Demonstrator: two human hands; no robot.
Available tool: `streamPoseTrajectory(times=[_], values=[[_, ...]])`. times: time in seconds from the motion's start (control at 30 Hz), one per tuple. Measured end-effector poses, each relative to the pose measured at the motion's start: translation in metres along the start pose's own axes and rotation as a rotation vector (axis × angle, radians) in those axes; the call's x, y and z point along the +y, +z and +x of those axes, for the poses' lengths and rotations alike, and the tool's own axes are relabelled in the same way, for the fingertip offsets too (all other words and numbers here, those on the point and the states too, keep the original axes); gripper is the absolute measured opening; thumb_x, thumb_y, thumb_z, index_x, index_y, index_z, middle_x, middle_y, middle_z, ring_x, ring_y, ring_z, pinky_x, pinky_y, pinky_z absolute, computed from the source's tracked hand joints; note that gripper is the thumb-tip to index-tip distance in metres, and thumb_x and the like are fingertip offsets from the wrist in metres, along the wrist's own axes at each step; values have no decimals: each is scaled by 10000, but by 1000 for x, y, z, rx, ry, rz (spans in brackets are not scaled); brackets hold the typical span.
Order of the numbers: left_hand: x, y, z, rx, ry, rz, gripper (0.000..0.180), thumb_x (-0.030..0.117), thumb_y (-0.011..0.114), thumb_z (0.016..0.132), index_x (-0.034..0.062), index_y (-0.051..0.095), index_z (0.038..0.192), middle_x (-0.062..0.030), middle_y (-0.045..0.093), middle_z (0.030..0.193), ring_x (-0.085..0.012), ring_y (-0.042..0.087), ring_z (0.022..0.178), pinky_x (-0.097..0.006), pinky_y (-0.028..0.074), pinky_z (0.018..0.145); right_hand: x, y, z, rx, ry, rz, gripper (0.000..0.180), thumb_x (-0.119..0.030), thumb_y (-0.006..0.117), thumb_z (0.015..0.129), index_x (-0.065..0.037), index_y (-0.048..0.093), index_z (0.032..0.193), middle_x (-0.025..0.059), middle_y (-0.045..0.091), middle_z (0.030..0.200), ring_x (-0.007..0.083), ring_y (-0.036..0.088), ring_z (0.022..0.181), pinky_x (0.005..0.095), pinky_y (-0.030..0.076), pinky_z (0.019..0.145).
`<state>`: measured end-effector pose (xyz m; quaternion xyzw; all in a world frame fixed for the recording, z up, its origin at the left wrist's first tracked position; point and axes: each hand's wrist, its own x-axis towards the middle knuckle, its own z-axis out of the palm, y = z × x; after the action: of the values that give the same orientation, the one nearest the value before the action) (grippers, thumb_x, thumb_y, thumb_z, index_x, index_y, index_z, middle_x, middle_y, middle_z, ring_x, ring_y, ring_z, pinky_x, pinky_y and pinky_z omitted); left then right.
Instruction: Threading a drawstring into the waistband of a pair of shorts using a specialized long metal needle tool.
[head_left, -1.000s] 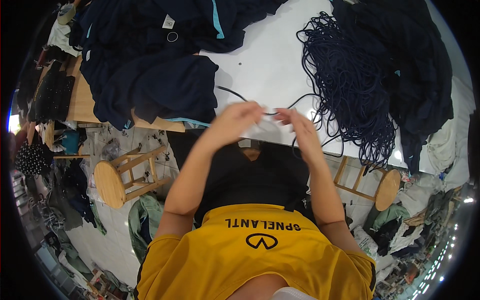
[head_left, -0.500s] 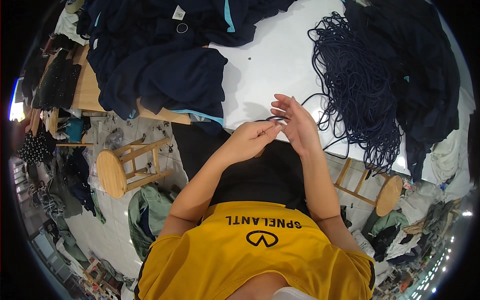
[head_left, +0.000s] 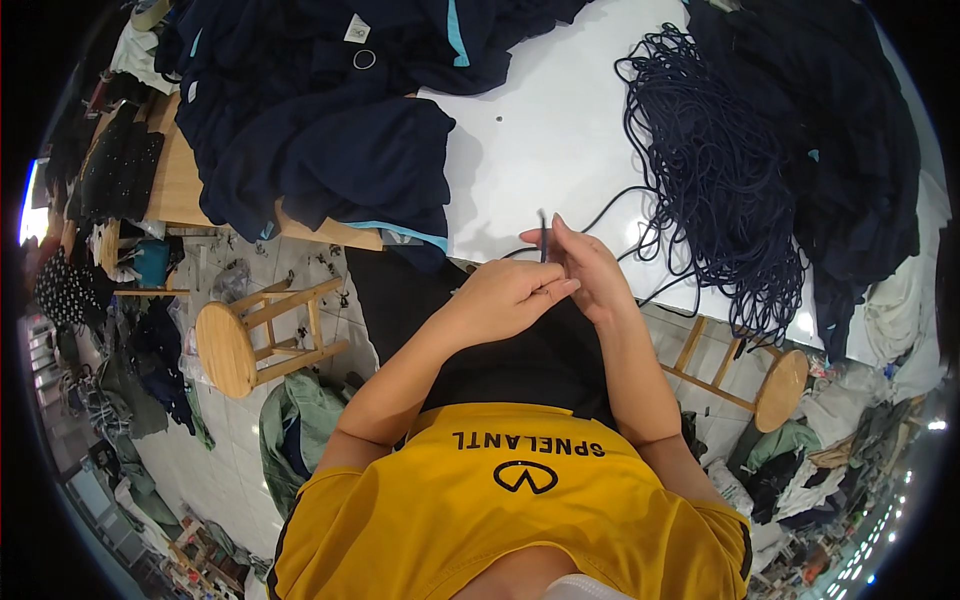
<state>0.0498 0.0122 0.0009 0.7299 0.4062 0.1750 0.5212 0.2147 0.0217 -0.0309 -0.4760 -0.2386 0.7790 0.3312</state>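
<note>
so, near the middle of the frame, the left hand point(head_left: 505, 300) is curled up, with finger and thumb pinched on the dark cord point(head_left: 543, 240). a bit of cord sticks up by the hands. the right hand point(head_left: 594, 275) is half curled just beside it; i can't tell if it grips too. the cord pile point(head_left: 710, 160) sits upper right on the white table point(head_left: 550, 110). dark clothes point(head_left: 330, 150) lie upper left.

Navy cord point(head_left: 712, 170), white tabletop point(head_left: 545, 110), yellow shirt point(head_left: 520, 515)
</note>
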Motion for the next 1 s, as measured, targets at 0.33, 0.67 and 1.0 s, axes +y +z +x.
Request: streamPoseTrajectory(times=[0.33,0.67,1.0], values=[[-27,-9,-6,617,16,-739,377,330,359,1023,167,337,1363,-168,368,1368,-300,470,1221,-386,416,996,-14,-9,-6,-59,-419,413,363,-287,459,983,-130,383,665,29,525,778,188,539,810,316,410,791],[-13,-40,-7,667,161,-1497,385,371,327,1020,209,291,1367,-194,344,1374,-382,432,1263,-497,460,1005,-20,8,-30,196,-554,-285,300,-169,523,966,-69,481,686,-71,395,608,17,301,573,197,242,517],[-15,-40,-13,696,183,-1557,368,333,348,1019,198,316,1360,-175,376,1360,-375,419,1275,-523,456,1006,-23,9,-36,143,-560,-307,316,-166,551,953,-43,496,666,-60,431,624,21,329,608,201,269,539]])
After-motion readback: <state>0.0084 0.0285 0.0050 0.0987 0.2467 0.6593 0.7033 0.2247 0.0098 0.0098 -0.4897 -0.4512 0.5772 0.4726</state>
